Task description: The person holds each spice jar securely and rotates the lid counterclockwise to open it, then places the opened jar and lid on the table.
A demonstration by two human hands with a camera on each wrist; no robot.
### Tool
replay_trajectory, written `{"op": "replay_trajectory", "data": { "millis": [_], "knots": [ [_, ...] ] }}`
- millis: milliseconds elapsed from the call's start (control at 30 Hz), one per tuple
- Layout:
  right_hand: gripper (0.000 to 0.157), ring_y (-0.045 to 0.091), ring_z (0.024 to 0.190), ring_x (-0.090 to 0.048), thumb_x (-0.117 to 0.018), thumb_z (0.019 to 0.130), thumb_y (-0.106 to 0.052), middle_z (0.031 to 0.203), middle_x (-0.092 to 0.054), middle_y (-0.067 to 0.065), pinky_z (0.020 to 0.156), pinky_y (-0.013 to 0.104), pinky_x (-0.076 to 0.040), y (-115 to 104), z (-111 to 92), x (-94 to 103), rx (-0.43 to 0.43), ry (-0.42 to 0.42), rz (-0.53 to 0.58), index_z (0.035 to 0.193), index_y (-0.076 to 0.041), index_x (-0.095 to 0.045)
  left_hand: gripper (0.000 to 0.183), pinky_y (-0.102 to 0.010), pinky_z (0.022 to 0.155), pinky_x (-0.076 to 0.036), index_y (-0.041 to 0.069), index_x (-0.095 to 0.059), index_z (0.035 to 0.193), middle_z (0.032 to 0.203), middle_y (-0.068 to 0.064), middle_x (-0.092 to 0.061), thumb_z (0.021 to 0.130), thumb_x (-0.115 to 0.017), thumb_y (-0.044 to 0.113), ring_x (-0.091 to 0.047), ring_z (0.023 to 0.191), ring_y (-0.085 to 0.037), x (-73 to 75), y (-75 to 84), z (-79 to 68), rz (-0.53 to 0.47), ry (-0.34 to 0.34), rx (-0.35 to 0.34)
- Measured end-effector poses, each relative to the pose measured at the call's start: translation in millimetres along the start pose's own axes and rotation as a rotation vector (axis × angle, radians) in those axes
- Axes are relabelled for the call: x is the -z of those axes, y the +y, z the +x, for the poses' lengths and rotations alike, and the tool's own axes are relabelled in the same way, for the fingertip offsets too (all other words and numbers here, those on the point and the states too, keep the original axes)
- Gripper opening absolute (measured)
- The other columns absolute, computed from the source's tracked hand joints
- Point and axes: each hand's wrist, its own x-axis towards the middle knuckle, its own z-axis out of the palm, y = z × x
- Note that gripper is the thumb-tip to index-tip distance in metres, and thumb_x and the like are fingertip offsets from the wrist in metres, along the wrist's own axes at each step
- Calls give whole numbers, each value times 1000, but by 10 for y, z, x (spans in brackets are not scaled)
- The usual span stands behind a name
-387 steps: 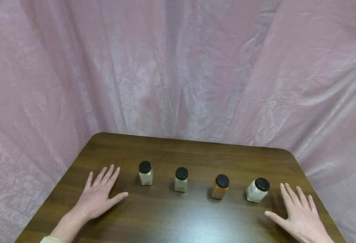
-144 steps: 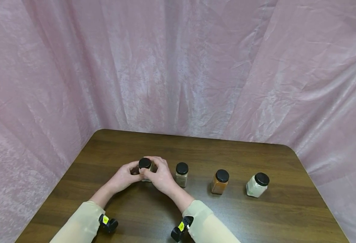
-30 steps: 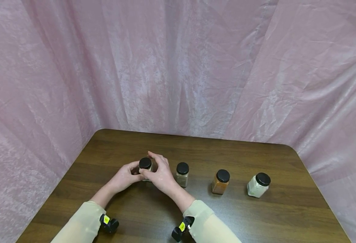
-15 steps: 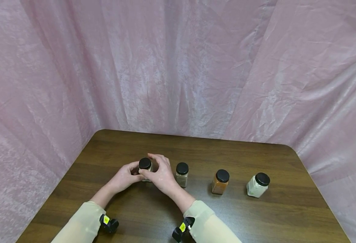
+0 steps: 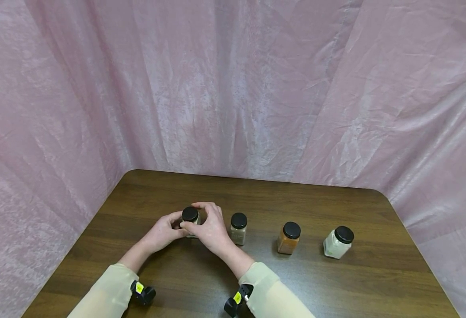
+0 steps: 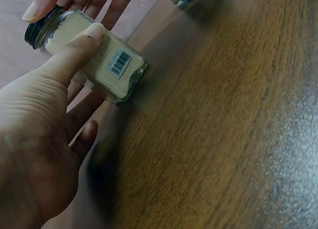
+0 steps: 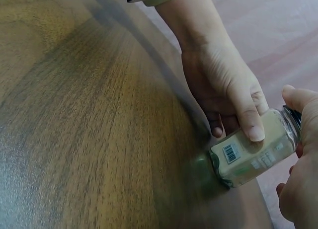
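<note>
A glass spice jar (image 6: 112, 52) of pale cream powder, with a barcode label low on its side, stands at the left of the row. My left hand (image 5: 162, 230) grips its body, the thumb lying across the glass in both wrist views. At the top, my right hand (image 5: 212, 227) holds the black lid (image 5: 190, 214) between its thumb in front and its fingers behind. The lid sits on the jar. In the head view, the hands hide most of the jar's body.
Right of the hands stand three more black-lidded jars: one with greyish-green contents (image 5: 238, 235), one with orange powder (image 5: 287, 244), one with whitish contents (image 5: 335, 247). They share a brown wooden table (image 5: 336, 291). A pink curtain (image 5: 233, 88) hangs behind and at the sides.
Since 12.9 s ago both hands have come from the table's sides to the left jar. Over the last second the right fingers have shifted slightly nearer the lid; the left hand stays put.
</note>
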Motion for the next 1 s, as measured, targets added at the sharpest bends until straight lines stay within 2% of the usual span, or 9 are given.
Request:
{"op": "replay_trajectory", "data": {
  "millis": [133, 300, 467, 1000],
  "knots": [
    [56, 17, 126, -40, -86, 81, -40, 129, -54, -6, 96, 36, -39, 2, 8, -11, -9, 10, 1, 128, -22, -62, 52, -28, 86, -53, 11, -62, 139, 130, -8, -66, 91, -80, 20, -63, 106, -20, -3, 2, -4, -2, 3, 4],
    [57, 20, 121, -41, -87, 80, -41, 126, -53, -5, 90, 34, -40, 15, 19, -22, -15, 21, -2, 126, -20, -61, 50, -28, 85, -53, 12, -63, 137, 128, -6, -68, 91, -81, 20, -63, 104, -20, -4, 11, -3, 12, 8, 11],
    [56, 18, 116, -41, -88, 78, -40, 123, -53, -5, 86, 32, -41, 9, 27, -32, -15, 36, -2, 123, -19, -61, 52, -28, 85, -53, 9, -62, 139, 130, -9, -66, 92, -79, 18, -63, 105, -20, -2, 23, -8, 14, 3, -2],
    [47, 15, 118, -43, -86, 83, -33, 121, -55, -7, 89, 33, -41, -9, 1, -49, -28, 41, 33, 123, -20, -63, 52, -29, 85, -54, 14, -63, 139, 128, -6, -67, 91, -81, 21, -64, 104, -21, -1, 22, -10, 23, 6, 19]
  ]
}}
